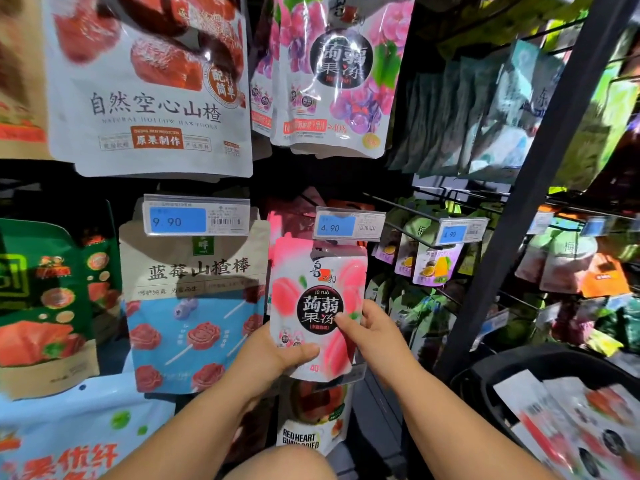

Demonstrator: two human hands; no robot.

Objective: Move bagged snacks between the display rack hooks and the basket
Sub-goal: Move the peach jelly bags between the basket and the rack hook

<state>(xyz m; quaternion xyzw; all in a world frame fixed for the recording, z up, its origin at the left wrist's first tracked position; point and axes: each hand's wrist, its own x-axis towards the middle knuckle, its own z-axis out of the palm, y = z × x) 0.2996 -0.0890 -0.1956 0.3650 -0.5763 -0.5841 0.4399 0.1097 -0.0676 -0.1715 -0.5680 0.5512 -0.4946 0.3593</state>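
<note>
Peach jelly bag [317, 306]: we pinch it with our left hand [275, 356] and right hand [375, 329], below a price tag [348, 225].

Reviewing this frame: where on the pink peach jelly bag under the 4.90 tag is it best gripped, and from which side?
Probably its lower half, pinched at both side edges from the front and below. The peach jelly bag hangs flat and upright with its top behind the price tag, so only the lower part is free. The left hand and right hand pinch it there.
</note>
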